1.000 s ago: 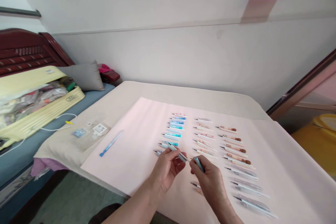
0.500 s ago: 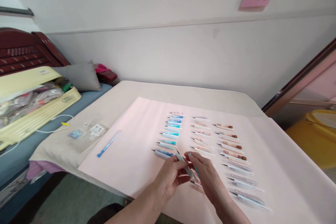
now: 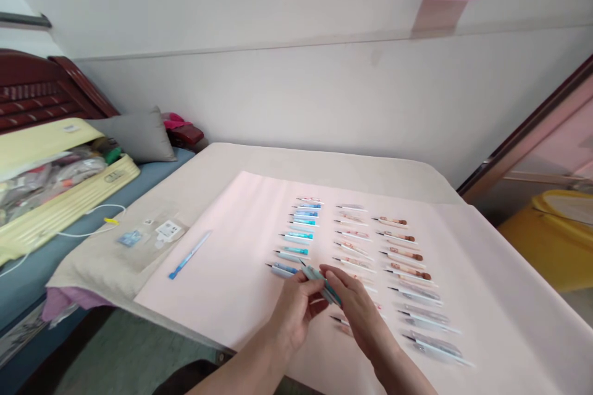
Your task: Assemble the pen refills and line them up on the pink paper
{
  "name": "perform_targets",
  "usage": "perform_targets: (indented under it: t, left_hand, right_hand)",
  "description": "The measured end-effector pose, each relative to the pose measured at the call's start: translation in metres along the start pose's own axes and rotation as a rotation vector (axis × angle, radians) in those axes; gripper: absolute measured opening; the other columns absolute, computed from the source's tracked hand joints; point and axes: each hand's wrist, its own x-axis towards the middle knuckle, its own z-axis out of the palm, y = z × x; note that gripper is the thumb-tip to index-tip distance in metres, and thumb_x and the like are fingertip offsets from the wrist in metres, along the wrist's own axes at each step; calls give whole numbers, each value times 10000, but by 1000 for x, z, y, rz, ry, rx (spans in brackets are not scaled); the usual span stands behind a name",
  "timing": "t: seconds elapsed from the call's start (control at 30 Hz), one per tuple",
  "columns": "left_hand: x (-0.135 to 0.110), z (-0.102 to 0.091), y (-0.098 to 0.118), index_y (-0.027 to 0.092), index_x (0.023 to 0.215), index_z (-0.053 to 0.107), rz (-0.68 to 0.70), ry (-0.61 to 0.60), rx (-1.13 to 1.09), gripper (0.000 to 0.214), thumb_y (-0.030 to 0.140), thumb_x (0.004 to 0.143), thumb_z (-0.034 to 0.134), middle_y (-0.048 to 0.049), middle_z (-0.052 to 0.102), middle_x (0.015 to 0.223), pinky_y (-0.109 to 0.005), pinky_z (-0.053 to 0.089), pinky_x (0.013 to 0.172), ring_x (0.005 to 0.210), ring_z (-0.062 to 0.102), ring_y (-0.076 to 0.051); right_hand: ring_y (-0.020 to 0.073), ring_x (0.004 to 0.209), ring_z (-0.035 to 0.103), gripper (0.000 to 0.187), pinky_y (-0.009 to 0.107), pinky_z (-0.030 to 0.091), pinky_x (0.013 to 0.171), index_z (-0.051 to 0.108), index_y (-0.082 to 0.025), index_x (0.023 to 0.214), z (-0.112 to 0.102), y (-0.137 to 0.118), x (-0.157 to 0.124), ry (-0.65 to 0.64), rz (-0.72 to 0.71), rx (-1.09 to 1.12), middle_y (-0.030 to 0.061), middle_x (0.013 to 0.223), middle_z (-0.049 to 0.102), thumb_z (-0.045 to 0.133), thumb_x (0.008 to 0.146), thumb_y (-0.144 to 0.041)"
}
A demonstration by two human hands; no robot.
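Over the front part of the pink sheet, my left hand (image 3: pixel 296 302) pinches a pale grey-green pen (image 3: pixel 312 271), its thin dark tip pointing up and left. From the right, my right hand (image 3: pixel 354 302) closes on a slim teal piece (image 3: pixel 332 293) lying along the pen's rear. Whether the two are joined I cannot tell, as fingers cover part of both. Just beyond my left hand lies a pen with a blue part (image 3: pixel 283 268). Below my right hand, a pen with a reddish part (image 3: pixel 341 323) is partly hidden.
Several pens lie in three columns: blue-teal ones (image 3: pixel 303 222) left, pink-patterned ones (image 3: pixel 354 234) centre, brown-ended (image 3: pixel 403 254) and grey ones (image 3: pixel 435 345) right. A blue strip-like pen (image 3: pixel 189 254) lies apart at left, near a clear plastic bag (image 3: pixel 157 241). A wall stands behind.
Both hands have shifted slightly left and up. My right hand has brought the teal piece in against the pen, where they were a little apart before.
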Motion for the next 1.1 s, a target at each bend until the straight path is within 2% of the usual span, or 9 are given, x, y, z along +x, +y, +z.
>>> perform_targets:
  t: [0.17, 0.27, 0.6, 0.7, 0.77, 0.87, 0.9, 1.0, 1.1]
  left_hand:
    - [3, -7, 10, 137, 745, 599, 132, 86, -58, 136, 170, 647, 687, -29, 622, 721, -235, 442, 647, 640, 572, -107]
    - [3, -8, 8, 136, 737, 588, 144, 97, -74, 122, 154, 654, 675, -28, 610, 716, -244, 450, 632, 634, 567, -111]
    - [4, -15, 6, 136, 749, 583, 69, 156, -64, 189, 153, 609, 709, -45, 608, 735, -245, 452, 592, 651, 574, -129]
    - [3, -21, 20, 140, 782, 587, 50, 189, 0, 235, 231, 613, 722, -59, 617, 788, -257, 455, 632, 691, 577, -138]
    - [-1, -26, 39, 139, 812, 584, 184, 247, 68, 255, 291, 643, 700, -62, 611, 814, -250, 444, 649, 716, 568, -135]
    - [-7, -37, 76, 166, 848, 571, 582, 384, 263, 231, 302, 680, 651, -16, 583, 827, -222, 411, 669, 756, 545, -116]
    - [-8, -41, 87, 167, 815, 571, 627, 377, 390, 194, 289, 680, 638, -6, 579, 789, -220, 403, 652, 735, 537, -116]
    - [-6, -53, 103, 169, 701, 570, 616, 244, 852, 70, 236, 682, 578, 19, 541, 636, -223, 374, 590, 623, 499, -117]
    - [-2, -60, 95, 185, 661, 574, 483, 80, 1334, 32, 177, 643, 549, 15, 553, 621, -236, 359, 577, 610, 506, -137]
  right_hand:
    - [161, 664, 623, 375, 274, 501, 595, 659, -173, 988, 7, 9, 3, -19, 71, 128, 29, 740, 658, 671, 667, -367]
    - [126, 591, 589, 358, 252, 492, 577, 673, -166, 953, 15, 14, 3, -10, 93, 194, 7, 667, 638, 706, 634, -326]
    - [109, 562, 583, 412, 236, 493, 574, 673, -122, 964, 25, 27, 6, 36, 150, 353, 19, 662, 663, 753, 584, -260]
    - [105, 562, 589, 441, 219, 490, 569, 662, -110, 986, 20, 26, 9, 39, 189, 395, 22, 658, 666, 758, 576, -240]
    - [109, 571, 600, 449, 218, 492, 576, 651, -105, 1006, 18, 26, 9, 45, 205, 387, 24, 647, 665, 746, 588, -237]
    - [122, 558, 604, 440, 231, 490, 558, 647, -94, 1012, 23, 33, 7, 24, 221, 309, 28, 611, 658, 721, 601, -233]
    - [125, 543, 600, 430, 237, 486, 543, 650, -91, 1004, 27, 38, 7, 11, 224, 276, 27, 592, 652, 711, 602, -231]
    - [124, 478, 568, 394, 246, 463, 491, 657, -90, 979, 39, 56, 9, -23, 218, 181, 5, 517, 618, 661, 606, -217]
    - [114, 425, 521, 383, 239, 432, 455, 659, -102, 969, 48, 72, 16, -22, 197, 94, -23, 445, 574, 617, 606, -217]
